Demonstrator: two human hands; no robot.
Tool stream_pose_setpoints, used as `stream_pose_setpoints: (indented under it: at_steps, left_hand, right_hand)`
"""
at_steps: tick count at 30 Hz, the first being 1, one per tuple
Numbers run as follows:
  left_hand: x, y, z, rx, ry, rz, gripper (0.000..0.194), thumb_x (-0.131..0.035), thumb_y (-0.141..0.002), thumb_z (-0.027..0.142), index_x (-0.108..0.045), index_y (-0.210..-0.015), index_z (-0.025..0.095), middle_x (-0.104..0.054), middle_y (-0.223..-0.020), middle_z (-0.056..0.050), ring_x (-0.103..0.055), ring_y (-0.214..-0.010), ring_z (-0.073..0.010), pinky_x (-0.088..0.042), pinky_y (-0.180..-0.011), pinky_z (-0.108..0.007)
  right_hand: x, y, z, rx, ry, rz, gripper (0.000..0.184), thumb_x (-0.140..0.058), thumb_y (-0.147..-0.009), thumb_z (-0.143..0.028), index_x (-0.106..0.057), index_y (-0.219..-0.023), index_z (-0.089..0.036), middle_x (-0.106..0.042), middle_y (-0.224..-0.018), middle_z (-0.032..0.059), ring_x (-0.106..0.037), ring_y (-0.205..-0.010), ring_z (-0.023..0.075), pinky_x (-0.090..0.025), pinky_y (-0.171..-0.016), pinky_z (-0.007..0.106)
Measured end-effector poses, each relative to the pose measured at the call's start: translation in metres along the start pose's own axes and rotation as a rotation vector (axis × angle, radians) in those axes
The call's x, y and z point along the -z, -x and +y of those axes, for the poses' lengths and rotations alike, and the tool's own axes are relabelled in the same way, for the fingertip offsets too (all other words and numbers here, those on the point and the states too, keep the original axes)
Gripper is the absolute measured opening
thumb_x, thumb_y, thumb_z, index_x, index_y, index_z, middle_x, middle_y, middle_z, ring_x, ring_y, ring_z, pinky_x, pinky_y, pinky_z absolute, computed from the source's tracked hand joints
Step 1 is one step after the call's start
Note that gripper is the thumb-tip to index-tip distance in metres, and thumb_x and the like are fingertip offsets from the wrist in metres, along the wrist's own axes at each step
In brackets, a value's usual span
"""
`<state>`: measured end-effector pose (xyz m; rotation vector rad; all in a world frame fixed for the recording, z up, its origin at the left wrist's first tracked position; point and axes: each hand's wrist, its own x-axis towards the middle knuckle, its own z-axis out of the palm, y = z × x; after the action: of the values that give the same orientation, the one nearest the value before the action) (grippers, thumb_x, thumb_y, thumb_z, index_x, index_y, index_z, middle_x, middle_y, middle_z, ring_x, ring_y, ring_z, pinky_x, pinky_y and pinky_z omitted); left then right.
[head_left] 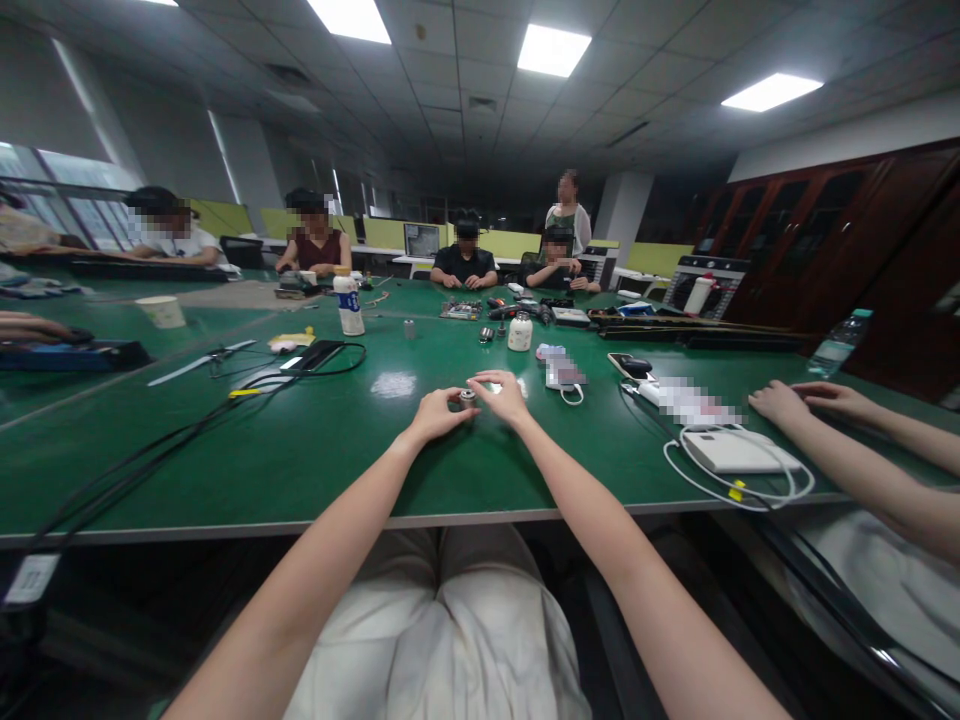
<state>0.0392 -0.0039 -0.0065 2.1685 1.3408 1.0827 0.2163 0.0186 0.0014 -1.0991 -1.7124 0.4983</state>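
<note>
A small silvery metal cylinder (468, 399), with a round opening or ring at its top, stands upright on the green table. My left hand (437, 413) grips it from the left, thumb and fingers on its side. Close on the other side is my right hand (504, 396), fingers bent and apart, its tips near the cylinder's upper rim. Whether those tips touch the metal I cannot tell. Farther up the table is another metal cylinder (409, 329), and small dark metal parts (486, 335) lie beside a white jar (520, 332).
Black cables (187, 432) run along the left. A labelled bottle (349, 304) and paper cup (162, 311) stand beyond. At right are a phone (628, 367), a white power bank (739, 452) with cable, and another person's hands (781, 405). Several people sit across the table (315, 490).
</note>
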Motion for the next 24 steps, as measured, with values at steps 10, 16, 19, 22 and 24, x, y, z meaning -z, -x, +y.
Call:
stream_pose_setpoints:
  at_steps: [10,16,19,22,24]
  left_hand:
    - [0.006,-0.001,-0.005,0.123,-0.163,0.079,0.05,-0.076,-0.075,0.046,-0.069,-0.119,0.022,-0.076,-0.108,-0.009,-0.066,-0.107,-0.0289,-0.048,-0.094,-0.039]
    - [0.006,0.001,0.0,0.159,-0.19,0.092,0.049,-0.077,-0.075,0.047,-0.069,-0.118,0.026,-0.076,-0.105,-0.006,-0.064,-0.111,-0.0292,-0.046,-0.095,-0.039]
    - [0.006,0.0,-0.001,0.152,-0.169,0.107,0.051,-0.078,-0.074,0.047,-0.068,-0.119,0.025,-0.076,-0.105,-0.006,-0.065,-0.109,-0.0291,-0.048,-0.093,-0.039]
    - [0.005,0.0,-0.003,0.123,-0.124,0.109,0.048,-0.078,-0.073,0.047,-0.07,-0.114,0.024,-0.077,-0.103,-0.006,-0.068,-0.105,-0.0277,-0.05,-0.09,-0.037]
    - [0.004,-0.001,-0.003,0.086,-0.084,0.097,0.045,-0.077,-0.073,0.047,-0.071,-0.11,0.023,-0.077,-0.103,-0.006,-0.07,-0.102,-0.0263,-0.051,-0.089,-0.035]
  right_hand:
    - [0.034,0.021,0.0,-0.225,0.43,-0.374,0.025,-0.076,-0.08,-0.049,-0.079,-0.101,-0.037,-0.056,-0.141,0.0053,-0.034,-0.139,0.0332,-0.018,-0.116,0.056]
    - [0.033,0.022,-0.003,-0.192,0.49,-0.388,0.027,-0.073,-0.083,-0.05,-0.077,-0.106,-0.038,-0.055,-0.143,0.0043,-0.034,-0.139,0.0321,-0.021,-0.114,0.055]
    - [0.028,0.019,-0.005,-0.096,0.459,-0.228,0.019,-0.071,-0.086,-0.045,-0.078,-0.101,-0.035,-0.059,-0.137,0.0047,-0.042,-0.133,0.029,-0.027,-0.112,0.051]
    - [0.02,0.017,-0.012,0.008,0.361,-0.039,0.018,-0.066,-0.091,-0.039,-0.077,-0.103,-0.034,-0.064,-0.126,0.0043,-0.052,-0.122,0.0236,-0.036,-0.107,0.044]
    - [0.014,0.017,-0.02,0.071,0.321,0.02,0.017,-0.066,-0.09,-0.036,-0.077,-0.103,-0.033,-0.066,-0.122,0.0038,-0.055,-0.117,0.0221,-0.038,-0.104,0.041]
